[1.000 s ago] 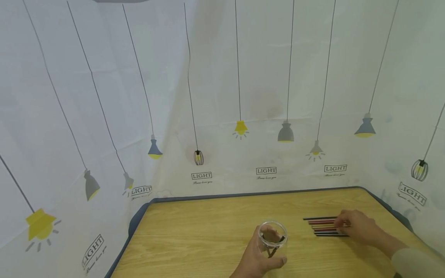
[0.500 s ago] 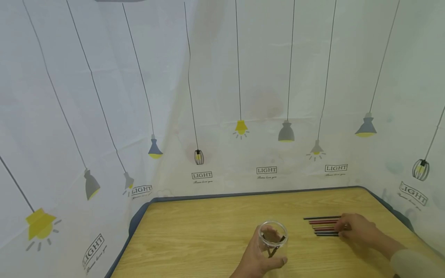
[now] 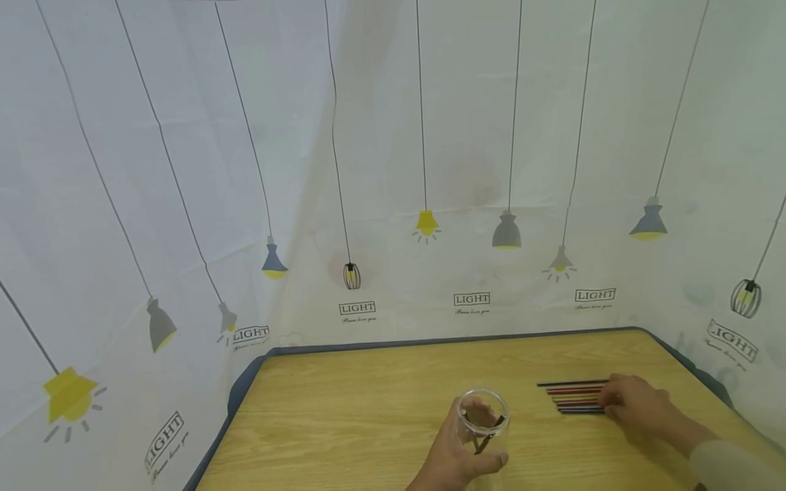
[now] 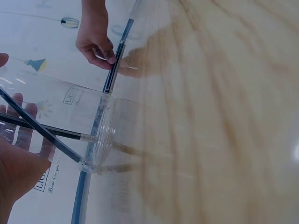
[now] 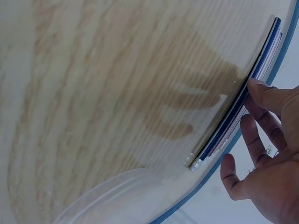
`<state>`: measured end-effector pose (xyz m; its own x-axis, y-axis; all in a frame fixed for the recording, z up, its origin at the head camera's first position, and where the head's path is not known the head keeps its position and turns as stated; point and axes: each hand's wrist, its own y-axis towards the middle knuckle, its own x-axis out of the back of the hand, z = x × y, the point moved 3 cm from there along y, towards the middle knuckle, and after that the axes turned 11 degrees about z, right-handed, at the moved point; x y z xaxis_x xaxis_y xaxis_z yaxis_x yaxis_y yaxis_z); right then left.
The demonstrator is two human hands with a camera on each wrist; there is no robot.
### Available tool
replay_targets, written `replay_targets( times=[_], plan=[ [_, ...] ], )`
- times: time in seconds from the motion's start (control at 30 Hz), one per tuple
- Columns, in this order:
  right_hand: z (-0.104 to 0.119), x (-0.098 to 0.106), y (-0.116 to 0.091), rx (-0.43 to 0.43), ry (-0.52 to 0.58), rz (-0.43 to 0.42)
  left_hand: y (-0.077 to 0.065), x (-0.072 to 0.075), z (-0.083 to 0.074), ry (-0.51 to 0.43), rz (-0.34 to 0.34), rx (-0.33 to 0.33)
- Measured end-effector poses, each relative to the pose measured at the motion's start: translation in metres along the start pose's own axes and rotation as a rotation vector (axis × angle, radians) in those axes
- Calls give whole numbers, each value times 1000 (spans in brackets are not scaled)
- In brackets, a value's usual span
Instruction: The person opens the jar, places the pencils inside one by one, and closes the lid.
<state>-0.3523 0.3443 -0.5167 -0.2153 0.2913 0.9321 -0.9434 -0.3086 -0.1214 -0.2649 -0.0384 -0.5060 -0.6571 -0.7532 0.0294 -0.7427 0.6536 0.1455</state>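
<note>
In the head view my left hand (image 3: 448, 455) grips a clear glass jar (image 3: 491, 432) at the table's front. Two dark pencils (image 4: 56, 133) lean crossed inside it, their eraser ends at the bottom, as the left wrist view shows. A row of several pencils (image 3: 574, 400), dark, red and yellowish, lies side by side to the right. At the row's right end is my right hand (image 3: 638, 406). Its thumb and index finger pinch a dark blue pencil (image 5: 229, 112) that lies in the row; the other fingers are loosely bent. The hand hides the pencils' right ends in the head view.
The wooden table (image 3: 344, 395) has a dark blue edge (image 3: 393, 346). White curtain-like sheets (image 3: 381, 170) printed with hanging lamps stand around its back and sides. The jar lies between the left hand and the pencil row.
My right hand has shifted slightly right along the pencils, and its fingers now cover the right ends of the nearest ones. The left hand and jar have stayed in place.
</note>
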Motion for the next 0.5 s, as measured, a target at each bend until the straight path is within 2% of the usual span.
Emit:
replay_targets(
  times=[0.1, 0.5],
  plan=[
    [-3, 1, -1, -36, -6, 5, 0, 0, 0, -1, -3, 2],
    [-9, 1, -5, -49, -9, 13, 1, 1, 1, -9, 1, -2]
  ],
)
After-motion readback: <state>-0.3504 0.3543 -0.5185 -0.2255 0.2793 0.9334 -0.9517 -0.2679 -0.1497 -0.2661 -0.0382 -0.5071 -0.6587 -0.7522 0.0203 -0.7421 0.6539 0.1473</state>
